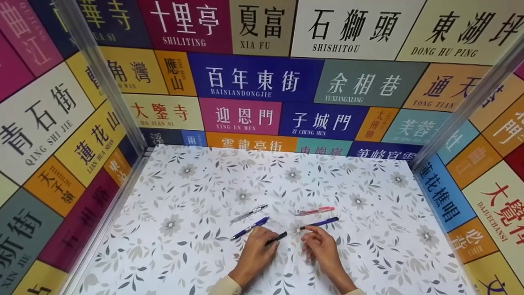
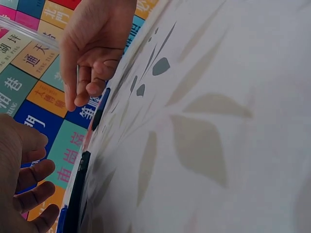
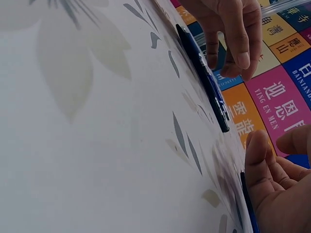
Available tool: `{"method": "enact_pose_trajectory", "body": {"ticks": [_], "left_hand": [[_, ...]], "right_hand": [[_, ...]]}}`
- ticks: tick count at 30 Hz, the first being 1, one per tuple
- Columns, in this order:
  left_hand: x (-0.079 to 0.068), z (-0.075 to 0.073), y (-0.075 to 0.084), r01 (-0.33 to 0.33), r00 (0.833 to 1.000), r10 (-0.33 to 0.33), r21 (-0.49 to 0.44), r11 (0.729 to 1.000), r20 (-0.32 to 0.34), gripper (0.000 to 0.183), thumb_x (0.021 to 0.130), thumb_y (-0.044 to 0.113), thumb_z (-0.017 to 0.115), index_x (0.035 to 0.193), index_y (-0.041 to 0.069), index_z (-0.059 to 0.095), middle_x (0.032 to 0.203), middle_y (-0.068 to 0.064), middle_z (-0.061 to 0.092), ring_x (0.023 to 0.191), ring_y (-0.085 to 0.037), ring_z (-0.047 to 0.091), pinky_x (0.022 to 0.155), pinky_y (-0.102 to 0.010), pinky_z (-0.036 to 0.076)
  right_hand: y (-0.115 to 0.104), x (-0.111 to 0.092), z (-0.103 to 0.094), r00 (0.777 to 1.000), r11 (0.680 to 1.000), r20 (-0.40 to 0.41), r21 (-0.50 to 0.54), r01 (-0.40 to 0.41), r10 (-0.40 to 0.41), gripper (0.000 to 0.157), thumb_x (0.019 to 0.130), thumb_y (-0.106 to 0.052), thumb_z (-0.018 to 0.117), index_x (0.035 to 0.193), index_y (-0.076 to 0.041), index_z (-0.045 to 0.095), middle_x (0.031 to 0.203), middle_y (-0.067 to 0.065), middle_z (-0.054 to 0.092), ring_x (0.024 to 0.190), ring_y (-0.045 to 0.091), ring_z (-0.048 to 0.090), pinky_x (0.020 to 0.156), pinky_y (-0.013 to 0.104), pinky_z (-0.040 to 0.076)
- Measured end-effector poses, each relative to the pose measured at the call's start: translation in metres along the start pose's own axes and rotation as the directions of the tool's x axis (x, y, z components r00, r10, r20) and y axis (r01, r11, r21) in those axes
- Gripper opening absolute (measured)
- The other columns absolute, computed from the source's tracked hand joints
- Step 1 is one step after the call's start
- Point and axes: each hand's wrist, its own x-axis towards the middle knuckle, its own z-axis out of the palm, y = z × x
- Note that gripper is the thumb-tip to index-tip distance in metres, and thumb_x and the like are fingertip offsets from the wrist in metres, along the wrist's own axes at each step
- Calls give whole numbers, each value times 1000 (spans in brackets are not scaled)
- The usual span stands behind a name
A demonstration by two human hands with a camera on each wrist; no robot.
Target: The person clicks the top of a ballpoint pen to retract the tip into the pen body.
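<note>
My left hand point(image 1: 256, 250) hovers over a black pen point(image 1: 280, 236) on the table, its fingers loosely bent. The left wrist view shows the fingers of my left hand point(image 2: 29, 179) spread, with the black pen point(image 2: 77, 194) lying apart from them. Just beyond that hand lies a dark blue pen point(image 1: 249, 228). My right hand point(image 1: 323, 250) is relaxed, fingers lightly curved around nothing, near the black end of a blue pen point(image 1: 327, 221). In the right wrist view my right hand point(image 3: 282, 189) partly covers that blue pen point(image 3: 249, 204).
A clear pen point(image 1: 249, 213) lies behind the dark blue one, and a pink pen point(image 1: 315, 211) behind the blue pen on the right. A white floral cloth point(image 1: 196, 254) covers the table. Panels with colourful lettered signs point(image 1: 254, 78) stand at the back and both sides.
</note>
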Motion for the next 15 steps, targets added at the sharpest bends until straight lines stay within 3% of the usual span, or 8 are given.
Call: {"method": "enact_pose_trajectory", "body": {"ticks": [8,15], "left_hand": [[9,15,2,-7,1000,7,-25,1000,7,19,85,2,89,100,6,79,96,-3,73,93,-19,64,85,-38,53],[17,29,5,-4,999,7,-64,998,44,17,87,2,86,103,3,79,98,-6,72,96,-21,64,87,-36,54]], "right_hand": [[-2,2,-10,999,999,-45,-34,-6,4,34,102,9,66,136,15,63,101,25,73,67,21,69,50,27,53],[-1,3,-16,996,994,-77,-103,44,-52,31,102,8,67,133,14,66,103,26,74,69,19,69,53,28,56]]}}
